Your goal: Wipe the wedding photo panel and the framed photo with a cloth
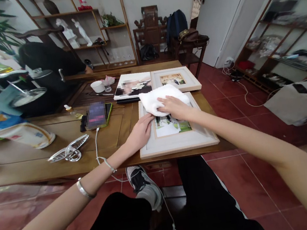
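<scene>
A light wooden picture frame (179,146) with a white mat lies flat near the table's front edge. Over its upper part sits a folded white cloth (171,92), hiding some of the photo inside. My right hand (174,108) presses on this cloth from above, its fingers bent into the folds. At the frame's left border rests my left hand (141,130), fingers stretched out and close to the cloth's lower left corner. Behind lie a second framed photo (191,81) and a photo panel (132,78), side by side.
Left of the frames are a phone (98,115) on a white cable, a clear and silver hair clip (70,149), a blue and white pack (25,131) and a small dropper bottle (73,111). A white cup (97,87) stands farther back. The wooden table (121,131) ends just before my knees.
</scene>
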`<act>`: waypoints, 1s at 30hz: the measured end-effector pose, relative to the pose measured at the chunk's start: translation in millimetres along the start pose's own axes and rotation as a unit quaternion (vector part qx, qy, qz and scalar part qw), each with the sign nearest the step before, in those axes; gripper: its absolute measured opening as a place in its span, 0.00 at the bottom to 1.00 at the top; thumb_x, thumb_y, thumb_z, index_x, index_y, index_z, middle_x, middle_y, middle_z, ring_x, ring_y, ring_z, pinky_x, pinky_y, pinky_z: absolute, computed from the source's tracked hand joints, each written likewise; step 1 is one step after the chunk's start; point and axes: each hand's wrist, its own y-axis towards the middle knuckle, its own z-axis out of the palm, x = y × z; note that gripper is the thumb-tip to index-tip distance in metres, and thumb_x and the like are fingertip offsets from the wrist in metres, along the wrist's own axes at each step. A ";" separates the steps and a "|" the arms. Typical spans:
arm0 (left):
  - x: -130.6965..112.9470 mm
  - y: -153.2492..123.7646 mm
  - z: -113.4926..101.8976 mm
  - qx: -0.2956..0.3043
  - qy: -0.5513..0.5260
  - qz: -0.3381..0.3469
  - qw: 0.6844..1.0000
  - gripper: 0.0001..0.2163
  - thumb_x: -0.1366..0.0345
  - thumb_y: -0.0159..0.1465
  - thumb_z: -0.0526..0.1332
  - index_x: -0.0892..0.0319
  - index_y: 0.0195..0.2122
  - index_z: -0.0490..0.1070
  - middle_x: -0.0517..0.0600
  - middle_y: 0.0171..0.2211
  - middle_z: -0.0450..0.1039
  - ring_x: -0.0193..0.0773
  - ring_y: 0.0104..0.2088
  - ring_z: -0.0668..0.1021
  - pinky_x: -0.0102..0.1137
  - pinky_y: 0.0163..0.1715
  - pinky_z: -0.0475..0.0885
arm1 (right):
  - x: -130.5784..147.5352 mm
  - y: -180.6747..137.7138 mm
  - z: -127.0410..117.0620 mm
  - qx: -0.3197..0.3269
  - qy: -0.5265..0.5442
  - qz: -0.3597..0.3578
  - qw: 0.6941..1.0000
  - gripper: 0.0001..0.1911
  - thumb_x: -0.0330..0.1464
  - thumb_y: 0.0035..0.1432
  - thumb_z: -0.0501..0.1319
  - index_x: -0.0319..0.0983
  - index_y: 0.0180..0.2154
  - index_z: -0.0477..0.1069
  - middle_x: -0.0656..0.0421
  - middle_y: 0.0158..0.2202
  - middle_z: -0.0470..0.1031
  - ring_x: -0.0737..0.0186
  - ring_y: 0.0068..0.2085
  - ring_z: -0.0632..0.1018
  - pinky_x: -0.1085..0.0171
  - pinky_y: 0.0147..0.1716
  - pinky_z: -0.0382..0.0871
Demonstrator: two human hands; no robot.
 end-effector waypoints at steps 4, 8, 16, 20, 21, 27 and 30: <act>0.8 -1.1 0.3 0.007 0.005 -0.016 1.000 0.18 0.66 0.68 0.47 0.63 0.55 0.69 0.60 0.60 0.67 0.48 0.61 0.68 0.49 0.62 0.62 | -31.9 -36.2 -11.5 0.041 -0.026 0.027 0.998 0.28 0.16 0.52 0.51 0.38 0.52 0.73 0.45 0.58 0.68 0.51 0.55 0.71 0.54 0.54 0.58; -0.9 3.3 -3.1 0.030 0.033 -0.020 0.999 0.19 0.67 0.68 0.47 0.63 0.58 0.65 0.61 0.60 0.66 0.48 0.61 0.69 0.48 0.62 0.63 | -51.5 -68.4 -15.4 0.080 -0.055 0.074 0.992 0.27 0.16 0.51 0.51 0.38 0.49 0.75 0.45 0.54 0.71 0.50 0.45 0.76 0.55 0.46 0.62; -8.4 10.0 -3.2 0.064 0.062 -0.074 0.993 0.19 0.67 0.69 0.46 0.64 0.60 0.62 0.63 0.59 0.65 0.50 0.60 0.69 0.47 0.59 0.65 | -48.5 -85.5 -16.3 0.063 -0.050 0.120 0.990 0.29 0.16 0.50 0.50 0.36 0.51 0.72 0.45 0.52 0.72 0.51 0.45 0.76 0.56 0.42 0.64; -7.0 0.9 2.2 0.033 0.046 -0.075 0.996 0.19 0.64 0.70 0.47 0.62 0.60 0.62 0.60 0.61 0.64 0.47 0.63 0.65 0.47 0.61 0.63 | -48.1 -77.8 -17.0 -0.022 -0.065 0.171 0.983 0.28 0.16 0.53 0.49 0.32 0.55 0.69 0.41 0.60 0.65 0.43 0.60 0.66 0.51 0.52 0.62; -6.5 -1.2 3.5 0.023 0.042 -0.067 0.997 0.19 0.64 0.70 0.47 0.62 0.60 0.62 0.59 0.61 0.64 0.47 0.64 0.64 0.46 0.62 0.62 | -46.2 -75.5 -15.1 -0.029 -0.071 0.167 0.983 0.29 0.16 0.53 0.48 0.33 0.55 0.69 0.42 0.63 0.62 0.43 0.63 0.62 0.48 0.55 0.59; -6.2 -6.7 8.0 -0.010 0.030 -0.059 0.998 0.18 0.65 0.70 0.48 0.62 0.58 0.65 0.60 0.60 0.65 0.46 0.63 0.65 0.47 0.62 0.62 | -23.6 -70.9 0.4 0.023 -0.050 0.127 0.990 0.32 0.14 0.51 0.48 0.36 0.55 0.70 0.46 0.63 0.63 0.43 0.65 0.59 0.46 0.58 0.54; -7.0 -7.1 8.1 -0.002 0.036 -0.068 0.997 0.18 0.65 0.70 0.48 0.61 0.58 0.64 0.60 0.61 0.64 0.46 0.63 0.65 0.48 0.61 0.64 | -11.9 -77.9 -4.6 0.031 -0.035 0.113 0.992 0.31 0.15 0.50 0.49 0.36 0.53 0.71 0.45 0.60 0.66 0.42 0.63 0.61 0.47 0.55 0.56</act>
